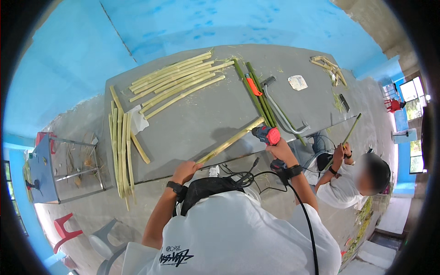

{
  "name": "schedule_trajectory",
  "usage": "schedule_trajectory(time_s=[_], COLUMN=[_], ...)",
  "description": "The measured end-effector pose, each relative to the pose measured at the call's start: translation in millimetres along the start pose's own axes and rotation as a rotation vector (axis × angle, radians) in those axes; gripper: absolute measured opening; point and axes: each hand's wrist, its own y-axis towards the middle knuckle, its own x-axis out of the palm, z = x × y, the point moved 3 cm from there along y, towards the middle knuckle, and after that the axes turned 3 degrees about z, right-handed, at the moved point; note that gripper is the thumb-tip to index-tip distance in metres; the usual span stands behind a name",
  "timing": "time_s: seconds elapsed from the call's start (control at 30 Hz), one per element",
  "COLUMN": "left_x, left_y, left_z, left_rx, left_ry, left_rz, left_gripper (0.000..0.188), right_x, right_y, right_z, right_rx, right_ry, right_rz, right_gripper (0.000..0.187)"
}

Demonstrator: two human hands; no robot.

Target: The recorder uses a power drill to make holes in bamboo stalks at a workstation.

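Observation:
My left hand (184, 172) is closed around the near end of a peeled bamboo pole (230, 141), which slants over the table's front edge. My right hand (282, 152) grips a red and dark grey cordless drill (267, 135). The drill's front end is close to the pole's far end; whether a bit touches it cannot be made out. Green unpeeled bamboo poles (256, 94) lie just beyond the drill, with an orange-handled tool (252, 85) on them. A grey-framed hacksaw (278, 108) lies to their right.
Peeled poles (176, 78) lie across the grey table (201, 117), and more poles (121, 153) overhang its left end. Short pieces (331, 68) are at the far right. A person (350, 176) at right holds a green stick (352, 130). Black cables (243, 176) hang before me.

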Motion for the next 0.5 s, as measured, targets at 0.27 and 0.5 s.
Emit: schedule_trajectory(time_s=[0.27,0.5], left_x=[2.5,3.7], left_y=[1.2,0.9], left_z=[-3.6,-2.9], left_rx=[-0.015,-0.032], left_ry=[-0.005,0.007], left_rz=[-0.035,-0.054], left_gripper=[0.062,0.065], right_x=[-3.1,0.1], right_y=[-6.3,-11.9], right_z=[5.8,14.0], right_rx=[-0.194,-0.032], right_ry=[-0.082,0.126], right_rz=[0.093,-0.052], right_gripper=[0.021,0.024])
